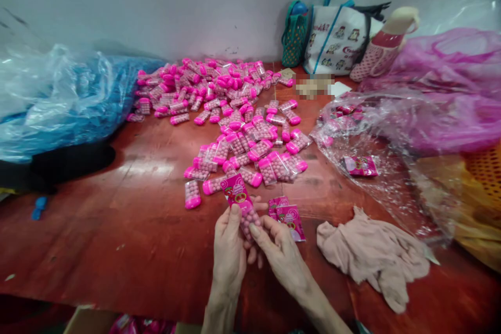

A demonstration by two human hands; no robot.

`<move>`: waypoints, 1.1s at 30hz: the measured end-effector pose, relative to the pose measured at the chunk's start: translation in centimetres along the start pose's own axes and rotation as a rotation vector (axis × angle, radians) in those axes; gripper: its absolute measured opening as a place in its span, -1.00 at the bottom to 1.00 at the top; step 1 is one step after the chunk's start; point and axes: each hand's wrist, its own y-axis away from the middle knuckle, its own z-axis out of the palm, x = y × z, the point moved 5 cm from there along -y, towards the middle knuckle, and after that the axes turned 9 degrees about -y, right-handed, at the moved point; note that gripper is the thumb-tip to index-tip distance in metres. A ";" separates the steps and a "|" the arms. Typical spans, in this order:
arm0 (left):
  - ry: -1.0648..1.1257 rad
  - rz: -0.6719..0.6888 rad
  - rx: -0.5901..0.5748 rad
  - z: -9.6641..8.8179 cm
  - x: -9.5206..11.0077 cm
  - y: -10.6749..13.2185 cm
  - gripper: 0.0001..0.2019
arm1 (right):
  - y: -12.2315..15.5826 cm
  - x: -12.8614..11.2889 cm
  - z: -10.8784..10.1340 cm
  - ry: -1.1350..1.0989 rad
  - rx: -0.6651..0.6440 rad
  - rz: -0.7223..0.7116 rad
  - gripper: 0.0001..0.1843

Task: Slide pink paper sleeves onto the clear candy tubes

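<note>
My left hand [229, 242] and my right hand [277, 242] meet over the front of the table. Between them is a small clear candy container [248, 223] filled with pink balls. A printed pink wrapper [236, 192] covers its upper end, and my left thumb presses on that wrapper. My right thumb and fingers grip the lower end, where the balls show. Just right of my right hand lie flat printed wrappers [291, 221]. Beyond my hands, several similar containers with bright pink caps [274, 164] lie loose, in front of a larger heap [207, 83] by the wall.
Blue and clear plastic bags [70, 99] fill the left side. On the right are a beige cloth [376, 253], a clear plastic bag [391, 188] and pink bags [442, 88]. A tote bag [336, 42] and bottles stand at the back. Below the front edge is a cardboard box [92, 321].
</note>
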 end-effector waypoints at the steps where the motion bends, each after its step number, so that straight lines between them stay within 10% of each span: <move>1: -0.007 -0.002 0.005 0.1 -0.2 0.2 -0.66 | 0.2 0.0 -0.1 0.016 0.035 -0.007 -0.66; 8: 0.037 -0.033 0.014 1.6 -1.5 1.4 -0.60 | 1.3 -1.5 -0.8 0.245 0.294 -0.191 -0.77; 17: -0.100 0.145 0.091 -1.2 0.4 0.7 -0.76 | 0.0 0.1 -0.6 -0.310 0.017 0.052 -0.67; 33: -0.688 0.416 0.166 -3.0 2.7 0.4 -0.87 | -0.3 0.6 -0.6 -0.343 -0.017 0.069 -0.71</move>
